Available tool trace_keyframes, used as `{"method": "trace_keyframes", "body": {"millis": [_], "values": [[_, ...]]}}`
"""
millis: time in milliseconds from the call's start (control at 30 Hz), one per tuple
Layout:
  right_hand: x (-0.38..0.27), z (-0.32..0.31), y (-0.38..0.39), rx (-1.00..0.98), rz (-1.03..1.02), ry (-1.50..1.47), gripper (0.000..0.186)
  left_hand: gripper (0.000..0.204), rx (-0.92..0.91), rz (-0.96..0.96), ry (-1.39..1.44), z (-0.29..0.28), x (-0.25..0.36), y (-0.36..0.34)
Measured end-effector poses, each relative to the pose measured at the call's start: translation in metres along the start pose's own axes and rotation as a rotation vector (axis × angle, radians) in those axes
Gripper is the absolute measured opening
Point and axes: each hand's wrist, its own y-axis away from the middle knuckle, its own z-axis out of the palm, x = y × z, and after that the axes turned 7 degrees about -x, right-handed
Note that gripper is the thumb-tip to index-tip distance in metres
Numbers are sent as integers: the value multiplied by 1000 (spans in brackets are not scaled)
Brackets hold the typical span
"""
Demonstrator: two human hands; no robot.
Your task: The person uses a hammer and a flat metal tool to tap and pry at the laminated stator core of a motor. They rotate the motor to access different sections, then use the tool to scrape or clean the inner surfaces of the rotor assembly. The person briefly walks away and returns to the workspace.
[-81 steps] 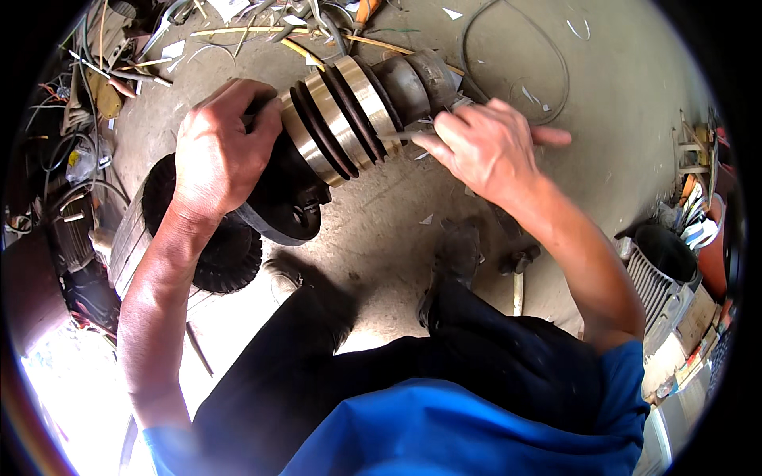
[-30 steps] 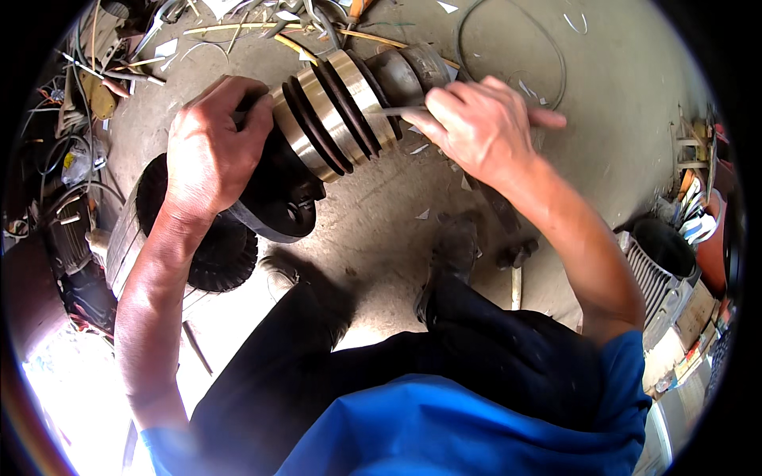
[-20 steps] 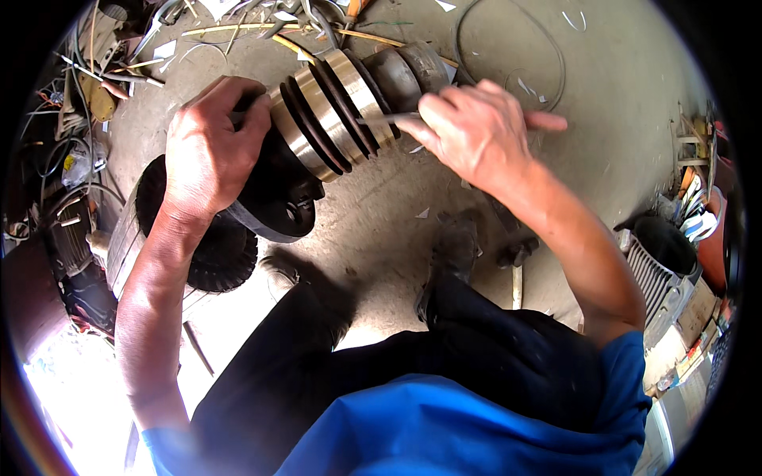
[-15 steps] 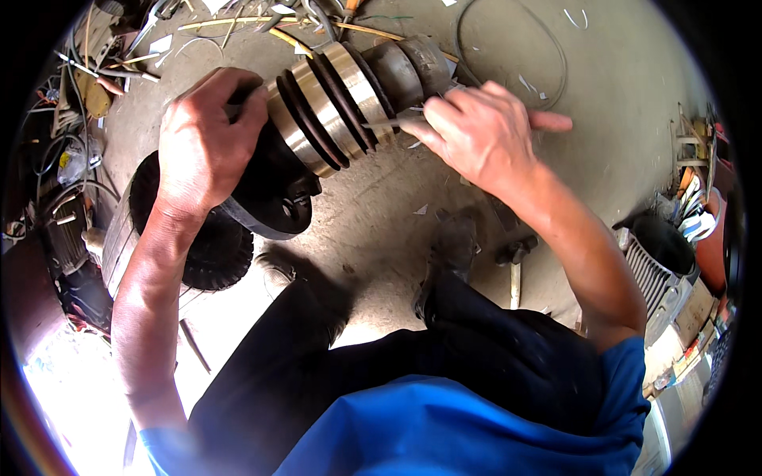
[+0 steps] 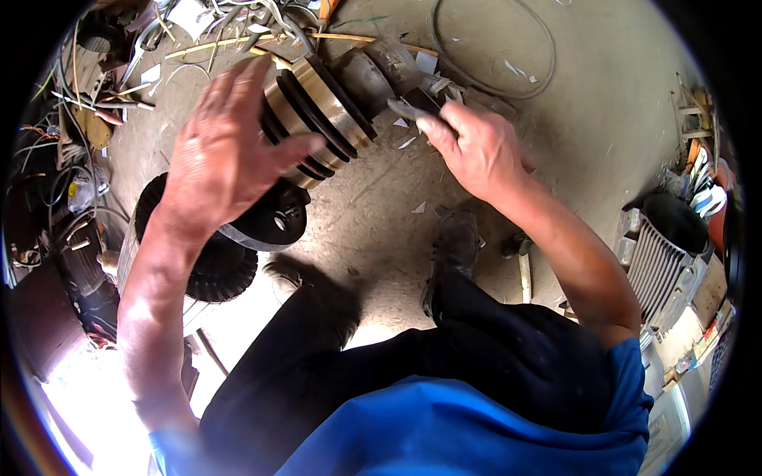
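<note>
With fingers spread unclenched, the left hand (image 5: 222, 159) may let the ringed cylinder (image 5: 327, 91) at upper centre roll if the bladed tool (image 5: 407, 111), gripped by the right hand (image 5: 479, 147), pushes it.

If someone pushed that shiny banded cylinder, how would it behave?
The banded cylinder looks metallic, so it is probably stiff and fairly heavy. Its rounded shape could let it roll, and its smooth shine suggests it may be slippery.

Here's a bright blue, smooth cloth shirt (image 5: 417, 428), its short right sleeve (image 5: 629, 377) ending near the elbow; black cloth trousers (image 5: 508, 341) below, a dusty, dark right shoe (image 5: 456, 238), and left hand (image 5: 225, 155) and right hand (image 5: 480, 152), both bare!
</note>
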Motion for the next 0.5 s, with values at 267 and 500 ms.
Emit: {"method": "trace_keyframes", "body": {"millis": [267,500], "values": [[-19,-6,-31,132,-13,-207,42,118,-264,-86,104,-9,43,-44],[-20,-14,-38,178,41,-406,50,81,-322,-17,617,-17,6,-61]]}}
